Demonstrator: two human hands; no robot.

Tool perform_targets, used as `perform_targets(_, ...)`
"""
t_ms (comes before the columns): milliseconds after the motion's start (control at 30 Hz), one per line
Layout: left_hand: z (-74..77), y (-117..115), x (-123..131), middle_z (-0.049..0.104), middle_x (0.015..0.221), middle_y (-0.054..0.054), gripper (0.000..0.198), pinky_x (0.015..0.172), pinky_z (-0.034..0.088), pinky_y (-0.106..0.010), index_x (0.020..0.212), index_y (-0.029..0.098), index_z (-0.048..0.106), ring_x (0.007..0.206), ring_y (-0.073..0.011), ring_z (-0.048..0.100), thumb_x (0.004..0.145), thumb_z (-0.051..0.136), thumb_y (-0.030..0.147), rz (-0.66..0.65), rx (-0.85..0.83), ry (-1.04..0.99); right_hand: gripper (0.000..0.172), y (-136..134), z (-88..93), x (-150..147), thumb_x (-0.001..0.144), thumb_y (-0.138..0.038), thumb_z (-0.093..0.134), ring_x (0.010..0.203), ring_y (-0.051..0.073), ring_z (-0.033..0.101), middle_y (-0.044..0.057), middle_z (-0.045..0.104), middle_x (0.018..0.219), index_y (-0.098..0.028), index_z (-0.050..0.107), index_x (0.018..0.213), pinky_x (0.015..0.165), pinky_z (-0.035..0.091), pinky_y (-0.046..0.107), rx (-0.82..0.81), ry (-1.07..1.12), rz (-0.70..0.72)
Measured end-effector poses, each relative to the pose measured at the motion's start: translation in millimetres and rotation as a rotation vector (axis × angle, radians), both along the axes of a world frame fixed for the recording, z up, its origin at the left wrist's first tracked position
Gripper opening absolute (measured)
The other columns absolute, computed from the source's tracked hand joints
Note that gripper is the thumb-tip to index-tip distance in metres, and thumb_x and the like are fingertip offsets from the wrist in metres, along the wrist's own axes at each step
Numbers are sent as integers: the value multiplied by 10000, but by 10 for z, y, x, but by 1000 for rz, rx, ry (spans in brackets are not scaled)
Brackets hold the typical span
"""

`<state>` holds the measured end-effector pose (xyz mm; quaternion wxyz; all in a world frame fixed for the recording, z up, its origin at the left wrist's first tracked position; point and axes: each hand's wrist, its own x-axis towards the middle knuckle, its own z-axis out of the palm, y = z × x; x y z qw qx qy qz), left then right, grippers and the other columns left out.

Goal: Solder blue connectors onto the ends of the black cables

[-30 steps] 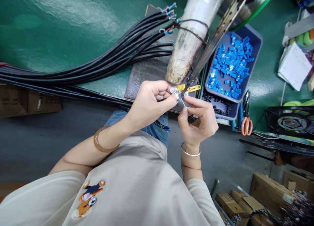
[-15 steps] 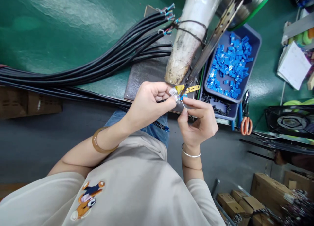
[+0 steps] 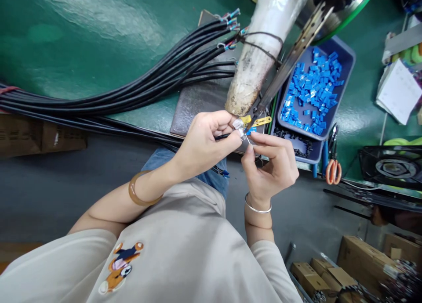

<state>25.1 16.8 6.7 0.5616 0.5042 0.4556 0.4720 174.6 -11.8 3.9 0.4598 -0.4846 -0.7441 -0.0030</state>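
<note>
My left hand [image 3: 207, 138] is closed in a pinch on the stripped end of a black cable [image 3: 223, 136], beside a whitish, crumpled piece [image 3: 238, 124]. Thumb and fingers of my right hand [image 3: 272, 164] pinch a thin white wire [image 3: 247, 139] that reaches up to the cable end. Just above the fingertips, the dark tip of a slanted metal rod with holes [image 3: 280, 79], looking like a soldering iron, comes down to the wires. A small blue connector [image 3: 252, 130] sits there, partly hidden, next to a yellow strip [image 3: 263, 121].
A white-wrapped tube [image 3: 260, 52] hangs close above my hands. Black cables [image 3: 132, 96] with bared coloured ends lie to the left. To the right are a bin [image 3: 346, 70] of blue connectors, a lower bin [image 3: 311, 156] of small black parts, orange-handled scissors [image 3: 333, 171] and a fan [image 3: 395, 167].
The whole view has shifted slightly, so things appear a little farther right. Both hands keep their pinches near the rod's tip, with hardly any movement relative to the bench.
</note>
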Motion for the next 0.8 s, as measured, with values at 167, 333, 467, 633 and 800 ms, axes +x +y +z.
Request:
perform_targets(167,-4,10,-13,442,533,42,128,481,320,-189,640,158,574,498,-47,366,751,621,116,-19,5,27,178,-15,-5,-4,772,-87,667,820,141,702,7,739,930,-227,560,793,715,577,295,8,-19,-7)
perform_targets(333,-17,8,-7,415,527,48,136,464,308,-178,634,149,562,490,-41,351,761,605,130,-31,53,62,183,-28,-8,0,774,-70,661,804,131,702,6,745,908,-217,554,792,715,566,274,1,-26,-3)
perform_targets(467,-30,-8,17,401,523,53,156,444,285,-175,619,152,521,481,-37,333,755,582,107,-13,81,48,180,-22,7,1,770,-57,675,798,123,695,4,744,890,-205,578,797,720,562,268,-8,3,0)
perform_targets(633,-23,-8,34,360,516,61,176,445,266,-183,619,159,485,483,-36,308,763,557,88,-11,108,57,180,-5,5,-11,770,-47,684,805,123,698,2,741,879,-202,602,809,729,571,273,-2,36,-1)
perform_targets(800,12,-7,32,374,521,55,200,450,266,-199,601,164,456,488,-40,323,764,552,101,-1,128,71,174,-8,20,-24,762,-50,700,814,126,700,9,740,890,-200,623,803,734,579,276,-8,45,-11)
